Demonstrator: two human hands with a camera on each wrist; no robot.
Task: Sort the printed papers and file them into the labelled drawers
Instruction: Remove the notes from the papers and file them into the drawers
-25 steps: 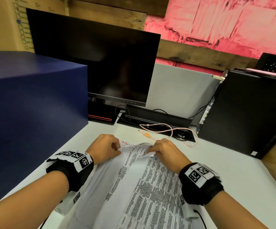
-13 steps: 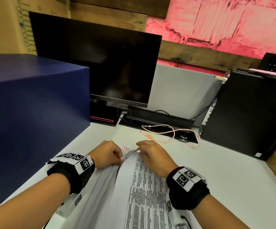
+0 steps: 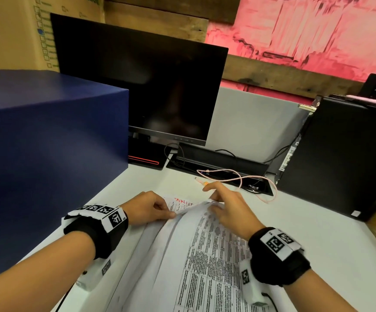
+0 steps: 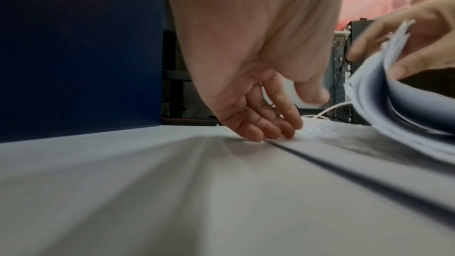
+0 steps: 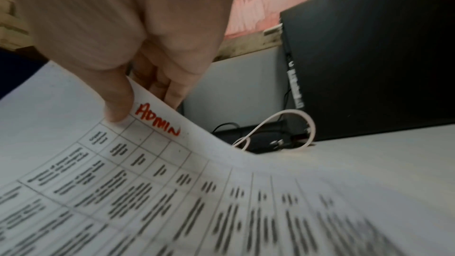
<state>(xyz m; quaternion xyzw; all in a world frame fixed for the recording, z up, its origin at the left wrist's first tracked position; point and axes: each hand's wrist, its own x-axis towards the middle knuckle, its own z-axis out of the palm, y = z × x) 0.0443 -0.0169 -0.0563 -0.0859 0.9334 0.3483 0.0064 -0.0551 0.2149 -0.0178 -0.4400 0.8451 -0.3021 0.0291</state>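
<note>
Papers (image 3: 207, 262) cut off below; printed text blurred, unreadable.

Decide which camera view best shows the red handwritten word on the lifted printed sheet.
The right wrist view: the red handwritten word reads "ADMIN" beside the thumb. The head view shows different red writing on a lower sheet; the left wrist view shows only page edges.

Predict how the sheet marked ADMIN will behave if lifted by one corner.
Probably floppy: the sheet already curves where the right hand pinches it. Likely light, since a thumb and fingers raise it. It may slide on the papers below.
</note>
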